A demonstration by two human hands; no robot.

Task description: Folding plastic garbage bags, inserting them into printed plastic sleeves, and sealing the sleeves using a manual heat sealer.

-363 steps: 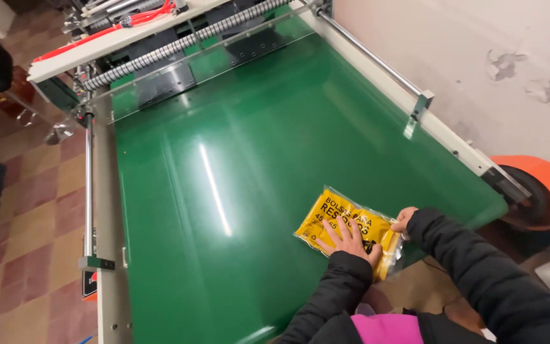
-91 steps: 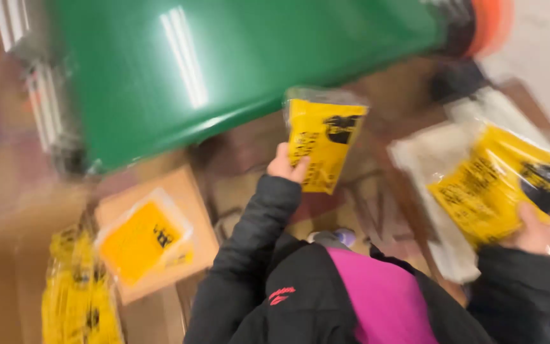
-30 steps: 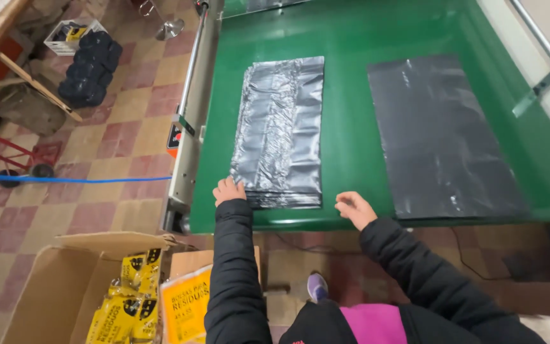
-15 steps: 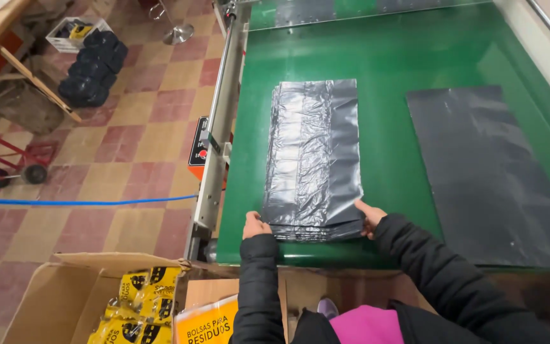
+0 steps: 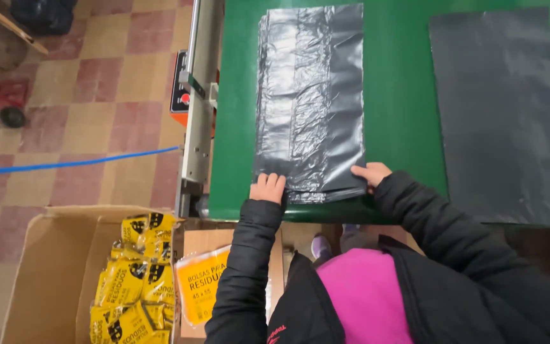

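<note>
A stack of flat black plastic bags (image 5: 310,95) lies lengthwise on the green conveyor belt (image 5: 396,95). My left hand (image 5: 268,188) rests on the stack's near left corner, fingers curled over the edge. My right hand (image 5: 370,174) presses on the near right corner. Both hands sit at the belt's near end, in black jacket sleeves. A second flat black bag sheet (image 5: 510,114) lies on the belt to the right, untouched.
A grey metal side rail (image 5: 200,102) with an orange control box (image 5: 179,99) runs along the belt's left edge. An open cardboard box (image 5: 52,274) with several yellow packets (image 5: 132,280) stands at lower left. A blue hose (image 5: 71,164) crosses the tiled floor.
The view has shifted closer and rightward. My hands stay on the near corners of the black bag stack; the right hand has moved slightly outward along the edge.
</note>
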